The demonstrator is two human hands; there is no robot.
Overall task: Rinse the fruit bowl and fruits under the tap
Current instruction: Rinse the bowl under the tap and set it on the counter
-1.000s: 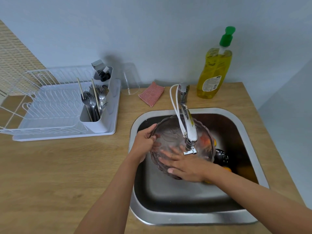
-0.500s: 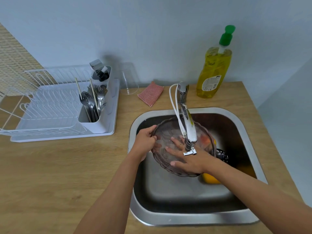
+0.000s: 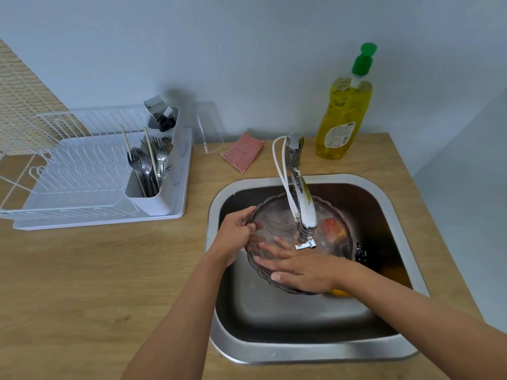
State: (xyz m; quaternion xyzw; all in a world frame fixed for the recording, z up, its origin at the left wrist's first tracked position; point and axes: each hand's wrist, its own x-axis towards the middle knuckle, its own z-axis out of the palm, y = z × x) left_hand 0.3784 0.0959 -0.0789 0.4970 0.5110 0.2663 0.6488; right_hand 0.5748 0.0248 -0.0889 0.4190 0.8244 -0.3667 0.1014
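Left hand [image 3: 237,237] grips the left rim of the glass fruit bowl [image 3: 277,223], thumb inside, fingers curled behind. Right hand [image 3: 301,267] lies open and flat inside the bowl, palm down, fingers spread toward the left hand. Bowl is held over the sink [image 3: 315,349], directly under the tap [image 3: 304,212]. Beyond the right hand: a reddish fruit [image 3: 333,229] seen through the glass. Beneath the right wrist: an orange fruit [image 3: 340,292], mostly hidden.

Pale blue wall [image 3: 247,50], wooden countertop [image 3: 82,283], woven blind [image 3: 19,105]
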